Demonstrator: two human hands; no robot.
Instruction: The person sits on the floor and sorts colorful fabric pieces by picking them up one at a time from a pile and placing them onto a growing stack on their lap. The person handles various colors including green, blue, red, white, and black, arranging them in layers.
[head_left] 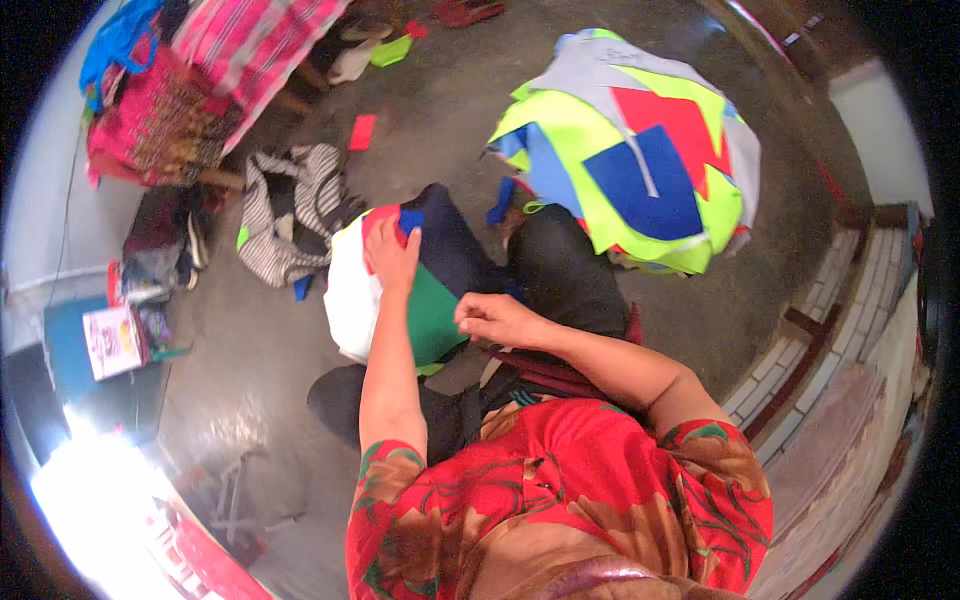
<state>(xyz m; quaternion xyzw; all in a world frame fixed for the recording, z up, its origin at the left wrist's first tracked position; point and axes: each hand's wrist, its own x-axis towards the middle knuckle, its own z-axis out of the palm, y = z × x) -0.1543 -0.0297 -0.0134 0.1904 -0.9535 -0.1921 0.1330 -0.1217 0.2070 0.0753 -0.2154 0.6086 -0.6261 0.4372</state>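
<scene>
A patchwork cloth of white, red, dark navy and green pieces (437,315) is spread over my lap. My left hand (393,255) lies on its red and white part, fingers stretched out, the thumb beside a small blue piece (411,219). Close to the green part's right edge is my right hand (497,320), its fingers curled and pinched together. Whatever those fingertips may hold is too small to make out.
A big heap of sewn lime, grey, red and blue cloth (640,150) lies on the floor ahead to the right. Striped cloth (285,220) lies at left, near a red scrap (362,132). Pink checked fabric (250,50) drapes at far left. Stacked white bricks (800,345) stand at right.
</scene>
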